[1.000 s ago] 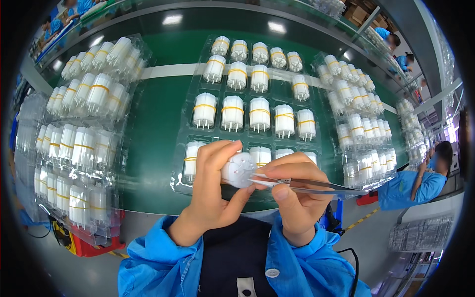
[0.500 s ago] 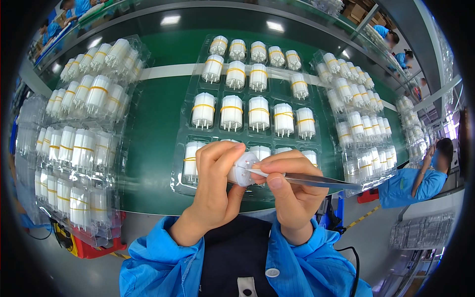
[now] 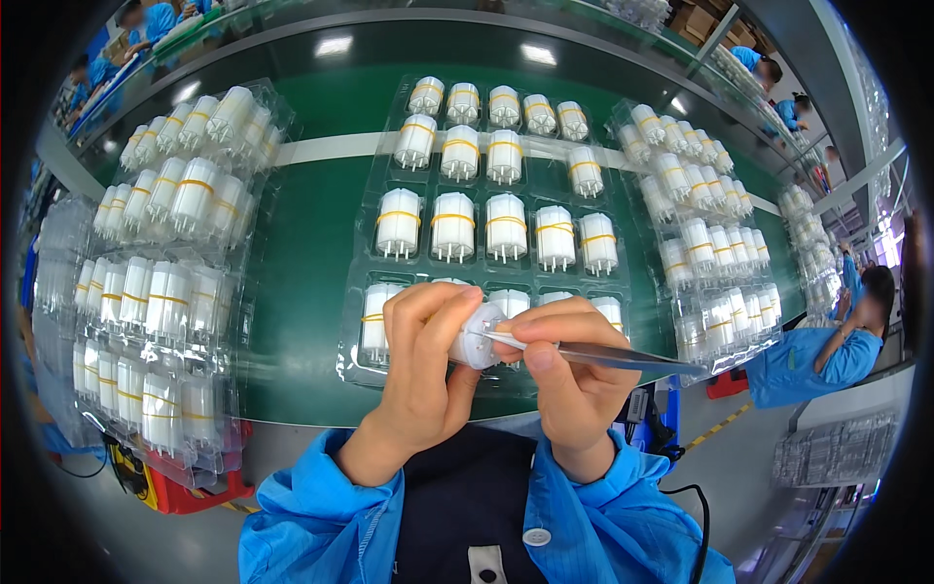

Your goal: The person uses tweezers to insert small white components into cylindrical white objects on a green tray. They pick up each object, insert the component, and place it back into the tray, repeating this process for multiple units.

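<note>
My left hand is closed around a white cylindrical part, its round end face turned to the right. Thumb and fingers of my right hand pinch a pair of slim metal tweezers. Their pale tip meets the end face, while the grey rear end sticks out to the right. Small details on that face are too fine to make out. Just beyond both hands lies a clear plastic tray with rows of white pronged cylinders, each banded in yellow. My fingers hide part of its nearest row.
Stacked clear trays of similar cylinders stand at the left and right on the green table. A red and yellow object is below the table's left edge. A co-worker in blue is at the right.
Both hands keep nearly the same hold, with the tweezers' tip still at the part's end face. The view has shifted slightly. The co-worker at the right has moved an arm.
</note>
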`<action>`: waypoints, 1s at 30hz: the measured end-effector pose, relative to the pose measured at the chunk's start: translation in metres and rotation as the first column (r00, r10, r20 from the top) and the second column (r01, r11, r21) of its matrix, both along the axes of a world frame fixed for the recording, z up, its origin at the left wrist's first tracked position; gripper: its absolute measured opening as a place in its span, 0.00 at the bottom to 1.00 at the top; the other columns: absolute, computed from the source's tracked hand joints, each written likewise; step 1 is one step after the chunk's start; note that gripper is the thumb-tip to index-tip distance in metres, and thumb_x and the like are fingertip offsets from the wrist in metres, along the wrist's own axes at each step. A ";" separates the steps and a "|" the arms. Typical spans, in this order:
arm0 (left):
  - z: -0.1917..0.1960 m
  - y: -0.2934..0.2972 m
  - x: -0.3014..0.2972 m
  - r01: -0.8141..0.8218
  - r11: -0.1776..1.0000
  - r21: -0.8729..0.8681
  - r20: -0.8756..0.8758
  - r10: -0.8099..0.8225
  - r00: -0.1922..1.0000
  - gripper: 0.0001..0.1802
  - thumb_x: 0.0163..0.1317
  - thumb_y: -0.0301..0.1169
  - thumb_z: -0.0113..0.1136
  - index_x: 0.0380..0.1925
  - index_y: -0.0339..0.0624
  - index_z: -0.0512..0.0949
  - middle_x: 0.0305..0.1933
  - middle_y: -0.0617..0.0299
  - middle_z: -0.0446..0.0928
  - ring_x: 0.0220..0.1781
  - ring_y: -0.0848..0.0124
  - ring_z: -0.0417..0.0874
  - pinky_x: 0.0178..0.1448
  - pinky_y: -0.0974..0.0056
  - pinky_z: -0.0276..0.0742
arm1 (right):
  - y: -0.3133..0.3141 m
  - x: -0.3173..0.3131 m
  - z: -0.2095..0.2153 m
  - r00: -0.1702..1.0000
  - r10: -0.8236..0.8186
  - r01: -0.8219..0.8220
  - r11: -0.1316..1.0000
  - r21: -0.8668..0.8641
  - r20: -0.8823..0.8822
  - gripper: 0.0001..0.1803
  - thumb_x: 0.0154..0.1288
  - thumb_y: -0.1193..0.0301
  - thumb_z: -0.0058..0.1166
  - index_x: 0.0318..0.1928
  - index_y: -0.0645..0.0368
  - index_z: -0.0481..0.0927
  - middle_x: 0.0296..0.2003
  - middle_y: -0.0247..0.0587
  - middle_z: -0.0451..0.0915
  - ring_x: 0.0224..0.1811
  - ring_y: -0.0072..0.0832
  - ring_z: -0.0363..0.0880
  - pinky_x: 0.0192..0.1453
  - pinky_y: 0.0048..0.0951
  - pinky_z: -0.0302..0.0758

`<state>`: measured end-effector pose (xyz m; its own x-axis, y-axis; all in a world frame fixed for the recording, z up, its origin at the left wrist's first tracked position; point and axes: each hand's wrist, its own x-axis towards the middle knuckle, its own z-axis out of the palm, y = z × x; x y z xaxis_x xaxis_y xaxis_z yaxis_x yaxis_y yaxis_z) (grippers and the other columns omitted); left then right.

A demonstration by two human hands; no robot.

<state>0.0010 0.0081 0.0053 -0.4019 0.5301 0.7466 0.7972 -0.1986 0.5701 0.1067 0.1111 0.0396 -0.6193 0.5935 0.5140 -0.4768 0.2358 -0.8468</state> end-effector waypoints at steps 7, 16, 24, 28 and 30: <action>-0.001 0.000 0.000 0.021 1.000 -0.017 0.037 -0.020 0.999 0.40 0.41 0.12 0.62 0.61 0.34 0.68 0.55 0.45 0.70 0.55 0.49 0.71 0.59 0.51 0.68 | -0.003 -0.001 -0.002 1.000 -0.009 0.009 1.000 -0.005 -0.009 0.08 0.61 0.81 0.61 0.41 0.67 0.83 0.37 0.49 0.85 0.38 0.32 0.83 0.43 0.28 0.78; 0.000 -0.001 0.000 0.034 0.999 -0.034 0.052 -0.032 0.998 0.39 0.41 0.12 0.62 0.60 0.34 0.68 0.55 0.45 0.69 0.55 0.48 0.71 0.59 0.51 0.68 | 0.001 0.000 0.001 0.999 0.039 -0.038 0.999 -0.029 0.013 0.07 0.62 0.82 0.60 0.42 0.68 0.83 0.38 0.50 0.83 0.39 0.31 0.82 0.44 0.28 0.78; -0.001 -0.001 0.001 0.044 0.998 -0.051 0.077 -0.040 0.996 0.39 0.42 0.13 0.63 0.61 0.34 0.68 0.55 0.44 0.69 0.55 0.48 0.71 0.60 0.50 0.68 | 0.001 -0.001 0.001 0.999 0.052 -0.052 0.997 -0.064 -0.003 0.07 0.62 0.82 0.60 0.41 0.68 0.83 0.37 0.49 0.83 0.38 0.31 0.82 0.45 0.28 0.79; 0.000 0.000 0.001 0.047 0.998 -0.040 0.067 -0.045 0.997 0.39 0.42 0.13 0.64 0.61 0.34 0.68 0.55 0.44 0.69 0.55 0.48 0.71 0.60 0.50 0.68 | 0.003 -0.001 0.002 0.998 0.059 -0.059 0.997 -0.057 -0.001 0.06 0.62 0.82 0.60 0.40 0.68 0.83 0.36 0.49 0.84 0.38 0.30 0.82 0.44 0.28 0.78; -0.001 0.000 0.001 0.050 0.998 -0.039 0.064 -0.048 0.997 0.39 0.42 0.13 0.64 0.61 0.34 0.68 0.55 0.45 0.69 0.55 0.48 0.71 0.59 0.50 0.68 | 0.004 0.000 0.002 0.998 0.059 -0.059 0.997 -0.049 0.005 0.06 0.61 0.82 0.60 0.40 0.68 0.83 0.36 0.49 0.84 0.38 0.30 0.82 0.44 0.28 0.78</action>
<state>0.0017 0.0078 0.0044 -0.4202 0.5796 0.6982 0.7492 -0.2124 0.6273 0.1063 0.1147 0.0416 -0.6571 0.5800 0.4815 -0.4836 0.1657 -0.8595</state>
